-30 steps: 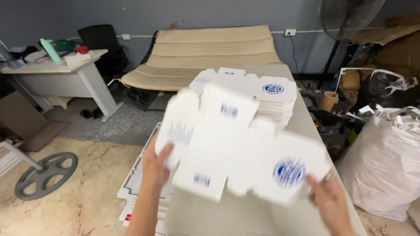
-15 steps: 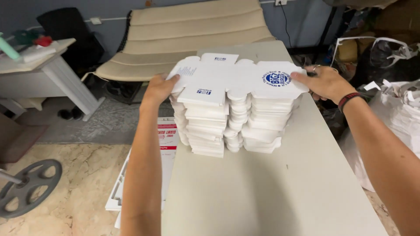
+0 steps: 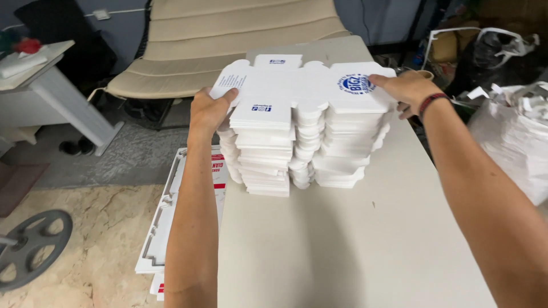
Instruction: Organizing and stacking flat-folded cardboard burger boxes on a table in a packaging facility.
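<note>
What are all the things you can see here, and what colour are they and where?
stack of flat box blanks: one tall pile, white with blue print, far part of the table
table: one, pale grey, centre
cushion pads: one stack, cream, behind the table
side desk: one, white, upper left
flat printed sheets: a few, white with red, on the floor left of the table
metal reel: one, grey, floor at lower left
stuffed bag: one, white, right edge
wristband: one, dark red, on the right wrist
left hand: one, gripping the left edge of the top blank
right hand: one, resting on the right edge of the top blank
</note>
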